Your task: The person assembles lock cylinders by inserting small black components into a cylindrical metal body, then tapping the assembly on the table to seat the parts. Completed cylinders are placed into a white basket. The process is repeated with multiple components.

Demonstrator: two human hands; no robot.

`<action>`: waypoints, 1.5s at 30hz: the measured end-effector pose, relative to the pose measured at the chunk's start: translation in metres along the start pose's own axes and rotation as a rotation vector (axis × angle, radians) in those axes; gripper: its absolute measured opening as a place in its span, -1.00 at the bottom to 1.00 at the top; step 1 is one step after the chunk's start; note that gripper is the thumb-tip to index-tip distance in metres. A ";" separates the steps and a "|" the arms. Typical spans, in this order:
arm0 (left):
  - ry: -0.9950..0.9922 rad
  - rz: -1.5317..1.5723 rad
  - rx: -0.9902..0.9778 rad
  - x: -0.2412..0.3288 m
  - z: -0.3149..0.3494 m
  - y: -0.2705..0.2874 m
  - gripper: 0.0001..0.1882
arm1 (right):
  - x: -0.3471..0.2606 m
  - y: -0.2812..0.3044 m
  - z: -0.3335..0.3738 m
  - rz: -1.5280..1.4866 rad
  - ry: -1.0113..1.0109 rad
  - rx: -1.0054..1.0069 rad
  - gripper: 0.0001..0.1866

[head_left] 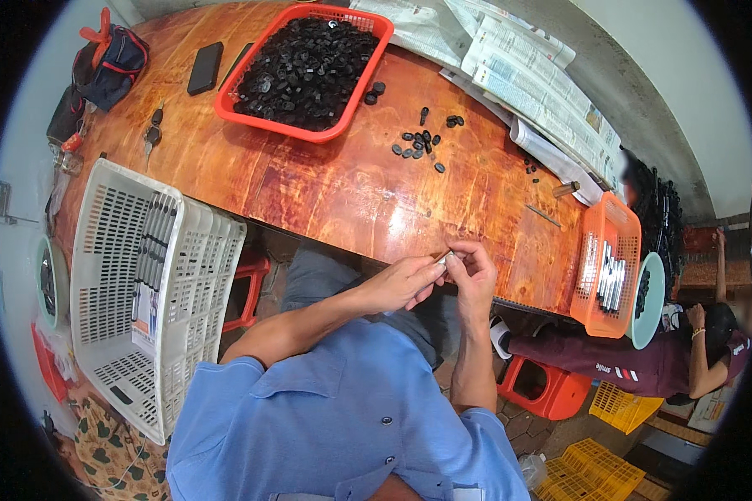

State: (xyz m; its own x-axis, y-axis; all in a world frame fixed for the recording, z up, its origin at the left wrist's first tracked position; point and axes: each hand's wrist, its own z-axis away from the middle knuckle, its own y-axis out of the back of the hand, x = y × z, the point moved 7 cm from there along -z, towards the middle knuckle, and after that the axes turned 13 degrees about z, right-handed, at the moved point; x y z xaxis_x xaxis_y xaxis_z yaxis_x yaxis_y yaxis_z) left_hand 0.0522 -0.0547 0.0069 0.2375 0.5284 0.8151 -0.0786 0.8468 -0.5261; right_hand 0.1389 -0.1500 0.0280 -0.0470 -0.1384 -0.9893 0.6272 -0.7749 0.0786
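My left hand [407, 280] and my right hand [474, 271] meet at the table's near edge, fingers closed. Pinched between them is a short, thin silver tube [445, 257], mostly hidden by the fingers. On the wooden table [326, 200] beyond my hands lie several small black oval parts [418, 144]. Farther back, a red basket [341, 132] is heaped with small black plastic pieces [305, 71]. To the right, an orange basket [595, 313] holds several silver tubes [612, 280].
At left stands a white crate [175, 309] with dark-and-grey rods [152, 250]. A phone [205, 68], keys [152, 135] and a bag [113, 71] lie at the far left. Newspapers [535, 75] cover the back edge. A green bowl [653, 309] and another person [610, 359] are at right.
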 end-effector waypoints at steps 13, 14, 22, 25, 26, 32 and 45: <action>-0.009 0.139 -0.037 0.000 -0.001 0.004 -0.62 | -0.004 0.005 -0.004 0.019 0.020 0.045 -0.77; 0.020 0.134 -0.028 -0.001 -0.001 0.006 -0.61 | -0.004 0.004 -0.004 0.029 0.024 0.036 -0.77; 0.145 0.135 0.017 -0.010 0.000 0.009 -0.55 | 0.003 -0.004 -0.002 0.002 -0.027 -0.032 -0.79; 0.113 0.108 0.010 -0.010 0.000 0.008 -0.56 | 0.007 -0.001 -0.002 0.059 -0.016 -0.007 -0.80; 0.110 0.108 0.006 -0.010 0.000 0.007 -0.56 | 0.007 0.000 -0.001 0.054 -0.026 -0.011 -0.80; 0.112 0.098 -0.011 -0.010 -0.001 0.007 -0.55 | 0.006 0.002 0.001 0.063 -0.024 -0.011 -0.79; 0.150 0.071 0.013 -0.012 -0.004 0.005 -0.53 | 0.005 0.003 0.003 -0.002 -0.006 -0.034 -0.81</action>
State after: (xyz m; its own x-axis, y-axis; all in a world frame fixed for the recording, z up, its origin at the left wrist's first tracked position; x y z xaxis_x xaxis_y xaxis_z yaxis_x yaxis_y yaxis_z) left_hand 0.0529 -0.0571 -0.0069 0.3730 0.5724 0.7302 -0.1126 0.8091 -0.5767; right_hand 0.1381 -0.1545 0.0239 -0.0526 -0.1404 -0.9887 0.6535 -0.7534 0.0723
